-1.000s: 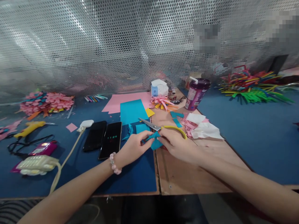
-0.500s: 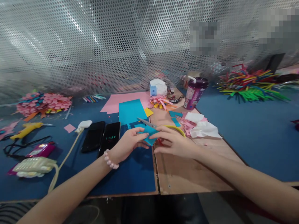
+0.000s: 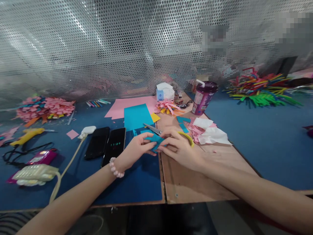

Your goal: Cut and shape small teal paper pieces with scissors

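Between my two hands is a small piece of blue paper [image 3: 156,141]. My left hand [image 3: 137,148] pinches its left side, and a beaded bracelet circles that wrist. The fingers of my right hand [image 3: 179,149] close on the paper's right side. Scissors with yellow handles [image 3: 187,137] lie behind my right hand, their blades pointing left. Beyond the hands, a large blue sheet [image 3: 137,117] overlaps pink paper [image 3: 117,108] and a yellow piece [image 3: 155,117]. Blue offcuts [image 3: 183,124] are to the right.
Two phones [image 3: 97,143] and a cable with a white plug [image 3: 88,130] lie left of my hands. Farther left is a yellow glue gun [image 3: 29,135]. A purple cup [image 3: 204,98], tissue box [image 3: 165,92] and crumpled tissue [image 3: 214,135] stand or lie to the right.
My right fingers have curled in and drawn nearer my left hand. The blue paper between them looks more bunched or folded, with less of it showing.
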Action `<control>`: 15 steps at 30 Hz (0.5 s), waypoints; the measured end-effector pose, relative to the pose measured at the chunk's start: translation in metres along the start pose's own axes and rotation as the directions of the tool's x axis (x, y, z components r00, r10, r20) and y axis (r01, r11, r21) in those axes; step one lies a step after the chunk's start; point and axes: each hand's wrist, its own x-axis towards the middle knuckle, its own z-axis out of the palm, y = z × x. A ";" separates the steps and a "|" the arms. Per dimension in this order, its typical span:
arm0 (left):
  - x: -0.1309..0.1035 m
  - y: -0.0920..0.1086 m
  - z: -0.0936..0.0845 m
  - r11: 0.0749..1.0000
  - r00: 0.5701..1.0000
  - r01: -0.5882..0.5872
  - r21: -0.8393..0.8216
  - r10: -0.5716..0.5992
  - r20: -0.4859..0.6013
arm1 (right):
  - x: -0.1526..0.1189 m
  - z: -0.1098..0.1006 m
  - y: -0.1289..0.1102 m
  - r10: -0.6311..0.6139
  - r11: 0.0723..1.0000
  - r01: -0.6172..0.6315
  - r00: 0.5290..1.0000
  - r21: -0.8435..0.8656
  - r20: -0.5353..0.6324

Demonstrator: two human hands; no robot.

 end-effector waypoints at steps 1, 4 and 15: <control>0.000 0.000 0.000 0.999 1.000 -0.019 0.025 0.019 0.003 | 0.000 0.001 -0.001 0.039 0.999 -0.039 0.999 0.014 -0.003; -0.001 -0.001 0.002 0.991 0.998 -0.055 0.125 0.053 0.021 | 0.001 0.001 -0.004 0.141 0.988 -0.140 0.990 0.070 0.003; -0.005 -0.006 0.010 0.969 0.995 -0.096 0.226 0.099 0.001 | 0.002 0.002 -0.005 0.281 0.936 -0.273 0.960 0.223 -0.008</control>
